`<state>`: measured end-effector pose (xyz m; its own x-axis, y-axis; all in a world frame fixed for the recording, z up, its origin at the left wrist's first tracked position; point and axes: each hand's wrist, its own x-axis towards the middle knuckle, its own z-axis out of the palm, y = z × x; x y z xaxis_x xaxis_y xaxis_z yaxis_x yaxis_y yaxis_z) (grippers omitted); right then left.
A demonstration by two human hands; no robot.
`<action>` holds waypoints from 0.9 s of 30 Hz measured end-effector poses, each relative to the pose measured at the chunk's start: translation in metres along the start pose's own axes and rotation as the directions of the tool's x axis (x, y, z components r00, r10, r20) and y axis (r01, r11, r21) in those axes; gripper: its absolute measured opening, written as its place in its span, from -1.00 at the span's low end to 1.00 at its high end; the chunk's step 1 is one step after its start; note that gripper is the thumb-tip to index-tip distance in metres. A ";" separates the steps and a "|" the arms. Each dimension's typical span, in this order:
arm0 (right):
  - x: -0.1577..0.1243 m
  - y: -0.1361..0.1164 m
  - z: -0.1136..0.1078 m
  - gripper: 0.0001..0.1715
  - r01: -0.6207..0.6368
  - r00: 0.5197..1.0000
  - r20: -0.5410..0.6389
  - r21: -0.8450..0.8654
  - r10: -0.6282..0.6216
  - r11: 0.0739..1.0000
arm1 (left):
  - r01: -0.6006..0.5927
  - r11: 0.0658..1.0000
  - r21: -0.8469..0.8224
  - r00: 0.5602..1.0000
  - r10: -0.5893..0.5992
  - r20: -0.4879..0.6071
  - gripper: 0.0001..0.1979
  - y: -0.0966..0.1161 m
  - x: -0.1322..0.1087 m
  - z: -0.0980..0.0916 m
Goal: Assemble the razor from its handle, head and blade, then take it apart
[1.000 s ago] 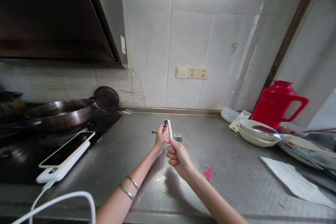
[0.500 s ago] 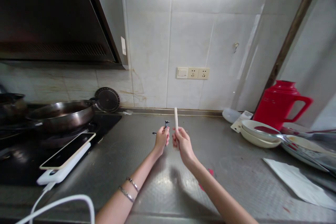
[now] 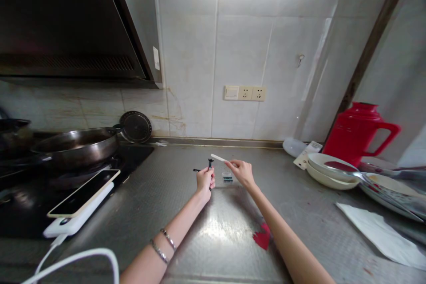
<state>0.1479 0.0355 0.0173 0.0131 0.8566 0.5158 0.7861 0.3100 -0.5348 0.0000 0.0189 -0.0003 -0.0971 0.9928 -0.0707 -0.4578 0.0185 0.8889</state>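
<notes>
Fingers wrapped round it, my left hand [image 3: 204,181] holds a slim black handle [image 3: 210,164] upright, its small forked head showing on top. My right hand [image 3: 242,172] pinches one end of a thin white stick [image 3: 217,157]. The stick slants up to the left, and its far end is close to the forked head; I cannot tell whether they touch. A small clear case [image 3: 227,177] with dark strips lies on the counter between the hands. Another short black piece [image 3: 196,170] shows just left of my left hand.
On the steel counter [image 3: 159,204], a red flat scrap [image 3: 262,237] lies beside my right forearm. At right are stacked bowls [image 3: 328,182], a red thermos [image 3: 353,135] and white paper [image 3: 379,233]. A pan [image 3: 80,148] and a phone [image 3: 84,193] on a power bank sit left, by the stove.
The white stick has gone from upright to slanting left, towards the black handle. My right hand has turned over and shifted right, uncovering the clear case. My left hand stays nearly in place.
</notes>
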 end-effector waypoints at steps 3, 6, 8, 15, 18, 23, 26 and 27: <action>-0.001 0.000 0.003 -0.35 0.026 0.999 0.025 -0.031 -0.025 0.999 | 0.018 1.000 -0.013 1.000 -0.018 0.001 -0.75 0.000 -0.002 0.001; -0.001 0.008 0.003 -0.35 0.016 0.999 0.048 -0.027 -0.015 0.999 | 0.015 0.999 -0.047 1.000 -0.015 -0.008 -0.73 0.003 -0.002 0.000; -0.002 0.013 0.001 -0.36 0.003 0.999 0.052 -0.021 -0.002 1.000 | -0.003 0.998 -0.058 1.000 0.002 -0.025 -0.73 0.004 -0.002 -0.001; -0.002 0.006 0.004 -0.34 0.023 1.000 0.019 0.031 -0.023 0.999 | 0.037 0.999 -0.027 0.999 -0.037 0.000 -0.75 0.000 -0.003 0.000; -0.002 0.012 0.005 -0.33 0.015 0.999 0.035 0.020 -0.016 1.000 | 0.031 0.999 -0.040 0.999 -0.031 0.008 -0.72 0.001 -0.003 0.000; -0.004 0.018 0.003 -0.33 -0.003 1.000 0.016 0.013 0.003 1.000 | 0.022 0.999 -0.034 1.000 -0.022 -0.011 -0.72 0.000 -0.002 -0.002; -0.004 0.013 0.005 -0.31 0.029 1.000 0.009 0.039 -0.030 0.999 | 0.048 0.999 -0.004 0.999 -0.048 -0.004 -0.73 -0.003 -0.003 0.000; -0.004 0.012 0.005 -0.31 0.034 0.999 0.014 0.045 -0.034 0.998 | 0.049 0.999 0.002 0.999 -0.049 0.000 -0.73 -0.003 -0.004 0.000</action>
<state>0.1537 0.0381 0.0056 -0.0223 0.8510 0.5247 0.7575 0.3568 -0.5466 0.0020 0.0153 -0.0030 -0.0746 0.9907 -0.1141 -0.4598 0.0674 0.8854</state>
